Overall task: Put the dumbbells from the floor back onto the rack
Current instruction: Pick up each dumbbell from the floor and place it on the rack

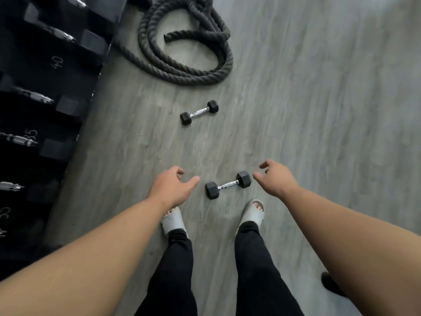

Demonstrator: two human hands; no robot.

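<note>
Since both my hands, left point(172, 188) and right point(276, 179), hang empty with fingers apart, I judge the near dumbbell point(227, 185) small, light, rigid. I'd take its knurled bar; the hex ends should stop rolling.

Near dumbbell point(228, 184): matt black heads, rubbery look, w/ shiny chrome handle, ridged mid-grip. Far dumbbell point(199, 112): same finish, matt black ends, glossy metal bar. Floor point(319, 110): grey wood-grain planks, smooth, low sheen. Rope point(182, 51): thick twisted fibre, dark, rough. Rack point(34, 110) dumbbells: matt black blocks, bright metal handles. Slippers point(252, 214): pale grey, smooth matt, foam-like. Trousers point(177, 270): black cloth, matt.
</note>
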